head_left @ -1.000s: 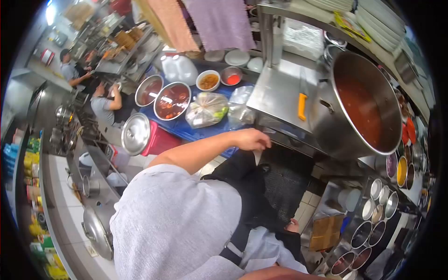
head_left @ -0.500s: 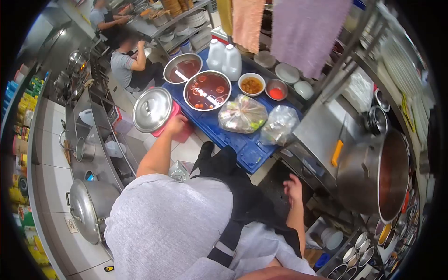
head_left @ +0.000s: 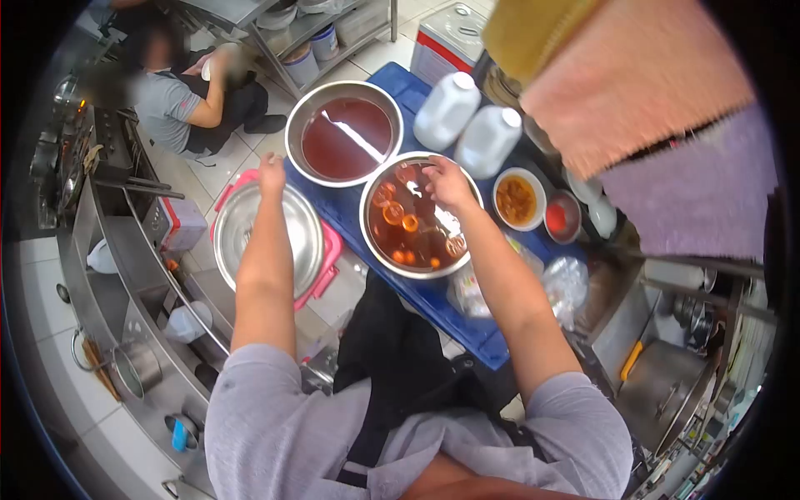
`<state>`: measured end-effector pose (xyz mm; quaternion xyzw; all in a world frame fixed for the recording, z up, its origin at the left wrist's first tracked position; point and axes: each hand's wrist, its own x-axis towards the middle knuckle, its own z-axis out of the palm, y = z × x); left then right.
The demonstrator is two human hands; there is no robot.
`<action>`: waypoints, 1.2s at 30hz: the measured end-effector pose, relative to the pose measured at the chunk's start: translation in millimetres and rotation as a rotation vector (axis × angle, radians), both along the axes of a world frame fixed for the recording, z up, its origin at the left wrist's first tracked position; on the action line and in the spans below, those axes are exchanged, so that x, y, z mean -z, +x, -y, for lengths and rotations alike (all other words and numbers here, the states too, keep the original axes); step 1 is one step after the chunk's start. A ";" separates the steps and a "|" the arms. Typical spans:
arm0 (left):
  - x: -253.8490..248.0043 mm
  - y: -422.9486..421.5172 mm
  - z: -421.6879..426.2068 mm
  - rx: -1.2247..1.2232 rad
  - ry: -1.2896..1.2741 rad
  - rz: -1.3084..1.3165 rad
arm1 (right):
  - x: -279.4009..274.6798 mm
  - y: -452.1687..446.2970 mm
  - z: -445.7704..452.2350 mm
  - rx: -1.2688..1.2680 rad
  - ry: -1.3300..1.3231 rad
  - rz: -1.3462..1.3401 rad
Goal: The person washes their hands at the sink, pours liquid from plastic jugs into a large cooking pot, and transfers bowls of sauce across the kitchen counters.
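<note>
My left hand [head_left: 272,173] is over the far edge of a round steel lid [head_left: 304,218] lying on a pink tub [head_left: 331,258]. Its fingers look slightly parted, with nothing visible in them; contact with the tub is unclear. My right hand [head_left: 447,182] hovers above a steel bowl [head_left: 367,229] of dark red liquid with fruit slices floating in it. The fingers of that hand are apart and hold nothing I can see. Behind and left of this bowl stands a second steel bowl [head_left: 293,150] of red liquid. Both bowls rest on a blue surface [head_left: 486,343].
Two white jugs [head_left: 447,108] stand behind the bowls. To the right are a white bowl of brown food [head_left: 518,200], a small bowl of red contents [head_left: 564,218] and a clear plastic bag [head_left: 567,283]. Cloths [head_left: 633,75] hang at upper right. A person [head_left: 179,108] sits at upper left.
My left hand has left the tub's near side and moved to its far edge. My right hand has risen from beside my leg to above the fruit bowl. The view has moved closer.
</note>
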<state>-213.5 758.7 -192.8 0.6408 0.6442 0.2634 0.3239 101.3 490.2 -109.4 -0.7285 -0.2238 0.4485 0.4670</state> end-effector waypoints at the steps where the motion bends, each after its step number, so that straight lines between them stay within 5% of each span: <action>1: 18.5 3.7 -18.8 -0.042 0.062 -0.028 | 14.1 1.8 -29.4 -0.018 -0.021 0.073; 8: 100.7 25.0 -95.4 -0.044 -0.019 0.252 | 94.5 23.1 -167.0 -0.205 -0.364 0.495; 15: 74.4 48.1 -95.9 -0.003 -0.114 0.196 | 92.9 27.3 -192.3 -0.179 -0.581 0.582; 29: 59.0 58.8 -151.5 0.231 0.140 0.083 | 156.0 23.0 -183.6 0.061 -0.212 0.475; 36: 15.1 62.0 -198.4 0.338 0.176 0.132 | 75.3 0.9 -176.7 0.233 -0.017 0.058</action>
